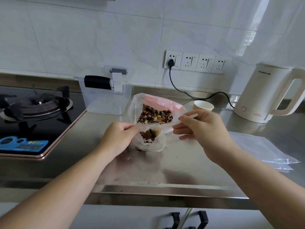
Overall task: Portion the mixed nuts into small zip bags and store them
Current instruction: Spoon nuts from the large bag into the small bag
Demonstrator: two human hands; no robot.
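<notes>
Two hands over the steel counter [189, 159]: left hand [118, 139] pinches the rim of a small zip bag [148, 144], right hand [200, 128] grips a white plastic spoon [166, 127] heaped with mixed nuts [147, 134] at the bag's mouth. Just behind sits the big nut bag [155, 115], wide open. Cream kettle [264, 96] has logo writing, too blurry to read. Spare zip bags [264, 149] lie flat at right.

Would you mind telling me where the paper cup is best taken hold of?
Grip the paper cup around its side wall, coming from the front right. It stands upright with its mouth open, the big bag of nuts crowds its left, and the kettle cord runs behind.
</notes>
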